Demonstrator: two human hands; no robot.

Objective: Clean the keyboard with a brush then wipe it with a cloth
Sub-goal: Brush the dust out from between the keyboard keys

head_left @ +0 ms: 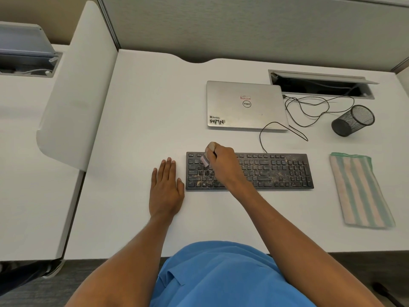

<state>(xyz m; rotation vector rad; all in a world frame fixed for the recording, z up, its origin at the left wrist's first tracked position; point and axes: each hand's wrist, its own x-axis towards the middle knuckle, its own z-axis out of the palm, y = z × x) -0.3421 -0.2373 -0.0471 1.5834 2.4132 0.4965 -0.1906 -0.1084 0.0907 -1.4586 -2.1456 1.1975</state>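
Note:
A black keyboard (276,171) lies on the white desk, dusted with pale crumbs on its left and right parts. My right hand (221,162) grips a small brush (204,161) whose pale bristles touch the upper left keys. My left hand (166,187) rests flat on the desk, fingers straight, just left of the keyboard's edge. A folded cloth (360,189) with green and beige stripes lies to the right of the keyboard.
A closed silver laptop (245,105) sits behind the keyboard, with black cables (309,111) looping to an open cable hatch (321,85). A black mesh pen cup (352,120) lies tipped on its side at the right. A white divider panel (75,85) stands at the left.

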